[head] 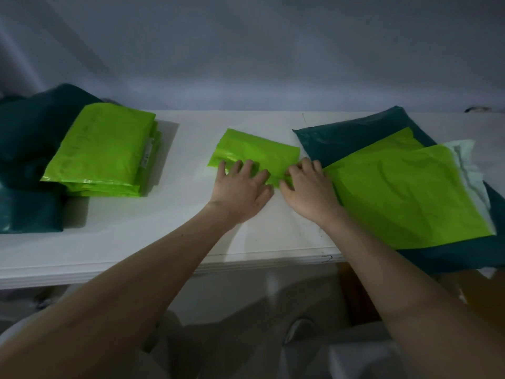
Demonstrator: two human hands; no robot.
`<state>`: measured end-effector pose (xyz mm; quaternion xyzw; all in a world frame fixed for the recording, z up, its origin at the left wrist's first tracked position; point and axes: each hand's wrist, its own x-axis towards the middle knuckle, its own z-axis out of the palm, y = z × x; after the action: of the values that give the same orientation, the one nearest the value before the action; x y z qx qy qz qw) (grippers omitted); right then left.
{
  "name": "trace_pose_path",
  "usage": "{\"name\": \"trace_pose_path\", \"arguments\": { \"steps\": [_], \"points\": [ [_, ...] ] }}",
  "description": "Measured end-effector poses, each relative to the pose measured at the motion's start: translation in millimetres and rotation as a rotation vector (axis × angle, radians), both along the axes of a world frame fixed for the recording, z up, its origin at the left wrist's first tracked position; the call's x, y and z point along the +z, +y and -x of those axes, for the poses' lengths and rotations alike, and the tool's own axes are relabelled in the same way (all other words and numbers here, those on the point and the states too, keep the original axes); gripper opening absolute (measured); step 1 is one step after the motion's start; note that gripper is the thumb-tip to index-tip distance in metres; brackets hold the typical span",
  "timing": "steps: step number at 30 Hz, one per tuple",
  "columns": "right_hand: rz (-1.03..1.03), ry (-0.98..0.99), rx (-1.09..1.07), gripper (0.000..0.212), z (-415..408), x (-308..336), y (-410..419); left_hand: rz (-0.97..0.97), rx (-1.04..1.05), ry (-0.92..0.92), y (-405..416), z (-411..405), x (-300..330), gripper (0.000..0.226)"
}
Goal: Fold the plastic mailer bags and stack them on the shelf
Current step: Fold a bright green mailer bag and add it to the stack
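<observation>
A small folded lime-green mailer bag point(254, 150) lies in the middle of the white shelf point(169, 236). My left hand point(240, 188) presses flat on its near edge with spread fingers. My right hand point(307, 187) sits at the bag's near right corner, fingers curled and pinching the plastic. A stack of folded green bags point(103, 151) stands at the left. Flat unfolded green bags point(404, 192) lie at the right on a dark teal bag point(347, 138).
Dark teal bags point(30, 149) are heaped behind and beside the left stack. A white bag point(464, 157) peeks from under the right pile, which overhangs the shelf's front edge. A grey wall rises behind.
</observation>
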<state>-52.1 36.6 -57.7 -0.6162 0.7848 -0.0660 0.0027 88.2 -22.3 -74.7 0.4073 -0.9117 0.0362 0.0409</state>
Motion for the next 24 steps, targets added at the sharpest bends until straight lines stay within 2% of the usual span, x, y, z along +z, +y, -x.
{"name": "trace_pose_path", "arguments": {
  "steps": [3, 7, 13, 17, 21, 24],
  "points": [
    [0.060, -0.029, -0.015, 0.038, 2, 4, -2, -0.038, -0.015, 0.014, -6, -12, -2, 0.046],
    [0.047, -0.065, -0.012, 0.039, -2, 5, -4, -0.046, -0.028, 0.036, -13, -29, 0, 0.045],
    [0.020, -0.232, -0.079, 0.042, -19, 1, -13, -0.094, 0.026, 0.197, -19, -48, 0, 0.040],
    [0.079, -0.341, -0.147, 0.046, -30, -2, -23, -0.283, 0.227, 0.302, -22, -50, 0, 0.049],
    [0.125, -0.439, -0.168, 0.048, -40, -4, -32, -0.450, 0.259, 0.433, -31, -53, 6, 0.052],
    [0.189, -0.583, -0.157, 0.052, -48, -1, -35, -0.496, 0.289, 0.587, -36, -54, 9, 0.048]
  ]
}}
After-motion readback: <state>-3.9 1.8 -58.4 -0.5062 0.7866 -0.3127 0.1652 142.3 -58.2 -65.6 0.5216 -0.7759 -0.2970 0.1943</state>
